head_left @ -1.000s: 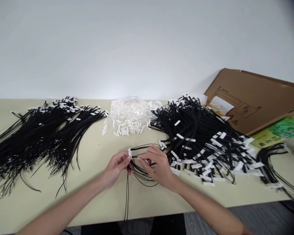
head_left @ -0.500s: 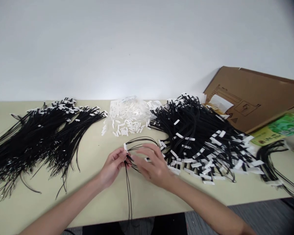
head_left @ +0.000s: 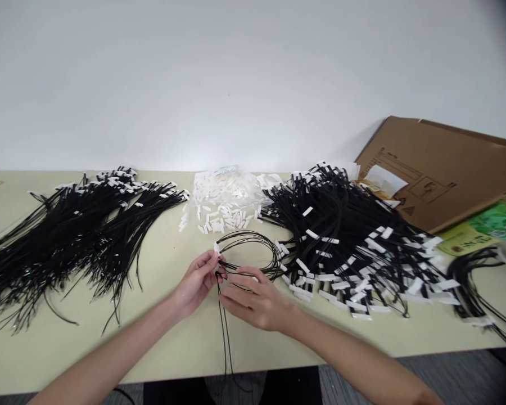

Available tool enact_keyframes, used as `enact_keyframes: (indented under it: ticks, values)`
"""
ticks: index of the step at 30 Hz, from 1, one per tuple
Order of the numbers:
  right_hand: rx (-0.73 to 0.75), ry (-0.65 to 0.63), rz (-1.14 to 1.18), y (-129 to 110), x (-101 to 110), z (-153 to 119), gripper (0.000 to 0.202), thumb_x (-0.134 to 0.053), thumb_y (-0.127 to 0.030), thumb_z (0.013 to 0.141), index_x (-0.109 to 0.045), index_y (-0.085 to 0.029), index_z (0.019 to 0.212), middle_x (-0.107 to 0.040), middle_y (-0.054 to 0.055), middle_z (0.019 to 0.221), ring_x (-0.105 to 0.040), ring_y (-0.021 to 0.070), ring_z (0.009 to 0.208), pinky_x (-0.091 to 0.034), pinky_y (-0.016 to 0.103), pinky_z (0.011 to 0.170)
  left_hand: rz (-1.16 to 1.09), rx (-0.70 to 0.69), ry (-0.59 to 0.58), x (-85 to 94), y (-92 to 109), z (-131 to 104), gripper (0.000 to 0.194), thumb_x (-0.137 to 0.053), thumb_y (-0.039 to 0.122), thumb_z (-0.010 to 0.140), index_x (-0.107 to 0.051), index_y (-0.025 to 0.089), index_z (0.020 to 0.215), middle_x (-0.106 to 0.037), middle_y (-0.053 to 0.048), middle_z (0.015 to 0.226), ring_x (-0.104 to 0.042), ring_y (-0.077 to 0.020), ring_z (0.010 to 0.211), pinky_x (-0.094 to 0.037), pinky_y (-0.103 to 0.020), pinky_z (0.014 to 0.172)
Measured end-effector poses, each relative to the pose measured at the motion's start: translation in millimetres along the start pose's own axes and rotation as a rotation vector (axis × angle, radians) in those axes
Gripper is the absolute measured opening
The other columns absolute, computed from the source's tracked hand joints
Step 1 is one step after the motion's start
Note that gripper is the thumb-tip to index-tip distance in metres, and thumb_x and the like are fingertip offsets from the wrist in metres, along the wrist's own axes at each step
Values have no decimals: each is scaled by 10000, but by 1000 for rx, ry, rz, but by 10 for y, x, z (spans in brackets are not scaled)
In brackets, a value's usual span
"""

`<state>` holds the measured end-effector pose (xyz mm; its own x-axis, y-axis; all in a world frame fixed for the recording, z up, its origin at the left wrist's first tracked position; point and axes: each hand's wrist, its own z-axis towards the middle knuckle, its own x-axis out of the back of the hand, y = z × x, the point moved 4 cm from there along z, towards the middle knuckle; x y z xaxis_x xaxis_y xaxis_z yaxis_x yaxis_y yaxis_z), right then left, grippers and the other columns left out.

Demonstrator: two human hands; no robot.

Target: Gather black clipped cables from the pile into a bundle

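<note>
My left hand point(head_left: 197, 284) is closed, thumb and fingers pinching a white connector point(head_left: 216, 247) and the ends of thin black wires point(head_left: 275, 256). From the connector the wires curve round to the right in a wide loop and come back toward the fingers. Close by on the right, my right hand point(head_left: 259, 301) has its fingers curled over the returning wires; its thumb is mostly hidden. A few wire ends hang below the hands, past the table's front edge.
Bundles of black wires with white ends point(head_left: 96, 236) lie on the left. A plastic bag of small white connectors point(head_left: 231, 188) sits at the back, with loose connectors point(head_left: 223, 219) before it. At right are a larger wire pile point(head_left: 324, 219), a cardboard box point(head_left: 438, 169) and a green-yellow package point(head_left: 484, 225).
My right hand has come down slightly, and its spread, blurred fingers are now curled at the wires. The wire loop shows more fully. My left hand keeps its pinch on the connector.
</note>
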<state>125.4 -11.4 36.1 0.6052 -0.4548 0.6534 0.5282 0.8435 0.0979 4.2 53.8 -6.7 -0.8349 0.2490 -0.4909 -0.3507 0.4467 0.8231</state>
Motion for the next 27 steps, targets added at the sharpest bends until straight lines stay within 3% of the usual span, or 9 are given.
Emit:
enact_keyframes:
  ticks: [4, 8, 10, 12, 15, 18, 21, 25, 27]
  values:
    - [-122, 40, 209, 59, 23, -3, 146, -541, -77, 779, -589, -167, 883, -646, 31, 879, -532, 165, 970, -462, 330, 843, -7, -22, -11, -9, 4, 3, 139, -588, 288, 741, -584, 151, 770, -581, -1, 649, -515, -77, 554, -418, -191, 546]
    - [-532, 138, 730, 255, 123, 2, 189, -460, -92, 828, -564, -166, 967, -623, 78, 947, -565, 154, 939, -486, 327, 816, 17, -68, 20, 18, 14, 23, 126, -592, 271, 739, -585, 146, 756, -571, -3, 667, -518, -78, 587, -401, -177, 525]
    - [-774, 284, 950, 412, 218, -28, 152, -446, -145, 851, -567, -191, 931, -621, 53, 898, -587, 150, 876, -492, 342, 796, 12, -78, 51, 40, 22, 34, 123, -600, 267, 733, -586, 147, 754, -558, 4, 679, -513, -70, 597, -374, -161, 494]
    - [-932, 540, 1080, 600, 353, -84, 108, -458, -198, 855, -566, -205, 864, -591, 11, 798, -592, 128, 774, -502, 327, 747, -5, -83, 70, 55, 31, 39, 125, -606, 269, 728, -584, 146, 744, -549, 6, 688, -510, -66, 609, -354, -154, 481]
    - [-1043, 814, 1110, 863, 525, -173, 60, -525, -231, 819, -572, -196, 808, -505, -27, 717, -527, 62, 623, -483, 227, 629, -3, -87, 73, 58, 38, 36, 134, -612, 275, 721, -581, 145, 734, -542, 3, 694, -518, -73, 629, -344, -159, 477]
    - [-1057, 911, 941, 997, 656, -240, 95, -536, -244, 810, -596, -209, 875, -479, -24, 717, -409, 28, 498, -354, 157, 433, 44, -95, 77, 51, 36, 26, 136, -617, 274, 715, -575, 146, 715, -546, -3, 713, -524, -81, 639, -338, -166, 469]
    - [-920, 790, 558, 922, 743, -217, 151, -523, -195, 812, -616, -232, 925, -523, 7, 759, -418, 56, 526, -318, 187, 426, 115, -95, 61, 32, 30, 22, 149, -604, 289, 724, -576, 143, 716, -552, -7, 715, -527, -87, 640, -340, -176, 471]
    - [-531, 290, 186, 609, 558, -57, 229, -546, -61, 762, -628, -213, 912, -586, 32, 756, -496, 116, 656, -394, 250, 557, 185, -76, 8, -4, 25, 22, 168, -583, 309, 740, -579, 141, 740, -555, -8, 675, -530, -93, 624, -341, -182, 472]
    - [-384, 142, 114, 478, 416, -25, 222, -556, -53, 755, -617, -193, 917, -604, 32, 735, -483, 119, 634, -384, 257, 554, 195, -62, -11, -19, 21, 19, 170, -580, 311, 742, -574, 141, 738, -553, -7, 667, -526, -92, 609, -340, -183, 464]
